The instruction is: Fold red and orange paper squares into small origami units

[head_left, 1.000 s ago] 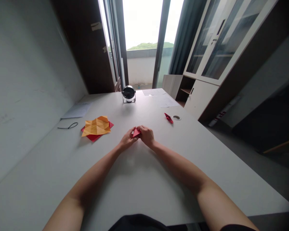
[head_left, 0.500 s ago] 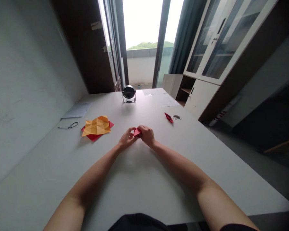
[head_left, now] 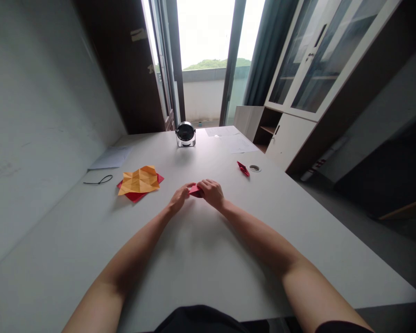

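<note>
A small piece of folded red paper (head_left: 195, 191) is held between my two hands above the middle of the white table (head_left: 201, 259). My left hand (head_left: 180, 198) grips its left end, fingers behind it. At its right end my right hand (head_left: 211, 192) is closed round the paper, hiding part of it. To the left lies a creased orange sheet (head_left: 139, 180) on top of a red sheet (head_left: 135, 197). A folded red paper boat (head_left: 243, 169) rests on the table to the right of my hands.
A roll of tape (head_left: 255, 169) lies beside the boat. Near the back edge stands a round device on a metal stand (head_left: 186, 134). A black cord (head_left: 99, 181) and white papers (head_left: 111, 157) are by the left wall. More papers (head_left: 243, 144) lie at the back right.
The red paper has turned slightly and shows a more pointed shape towards the left. My left hand has shifted a little to the left; the right still grips its end.
</note>
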The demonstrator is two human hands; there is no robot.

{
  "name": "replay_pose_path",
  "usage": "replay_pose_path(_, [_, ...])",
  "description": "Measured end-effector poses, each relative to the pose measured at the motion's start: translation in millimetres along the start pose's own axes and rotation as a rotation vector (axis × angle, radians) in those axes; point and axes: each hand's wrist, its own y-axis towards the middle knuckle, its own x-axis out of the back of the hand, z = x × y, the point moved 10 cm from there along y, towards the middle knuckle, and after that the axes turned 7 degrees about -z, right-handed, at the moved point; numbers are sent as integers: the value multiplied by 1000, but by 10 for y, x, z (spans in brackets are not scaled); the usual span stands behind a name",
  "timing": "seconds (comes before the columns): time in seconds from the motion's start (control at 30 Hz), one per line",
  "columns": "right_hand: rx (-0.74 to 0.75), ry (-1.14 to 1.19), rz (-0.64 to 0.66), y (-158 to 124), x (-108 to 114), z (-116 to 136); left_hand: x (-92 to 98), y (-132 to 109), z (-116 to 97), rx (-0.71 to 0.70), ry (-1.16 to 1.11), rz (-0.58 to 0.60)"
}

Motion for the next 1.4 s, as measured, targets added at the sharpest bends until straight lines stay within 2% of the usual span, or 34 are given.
replay_pose_path(0.23, [-17, -3, 29, 6, 0, 3, 57, 88, 182, 108, -112, -107])
replay_pose_path(0.4, [-10, -31, 67, 5, -50, 23, 78, 119, 111, 24, -57, -137])
replay_pose_path(0.67, [-17, -57, 98, -4, -104, 52, 100, 112, 116, 9, -6, -135])
replay_pose_path(1.1, [92, 43, 78, -19, -30, 187, 99, 131, 332, 166, -300, -138])
replay_pose_path(1.4, [46, 104, 80, -35, -63, 159, 109, 153, 375, 174, -315, -119])
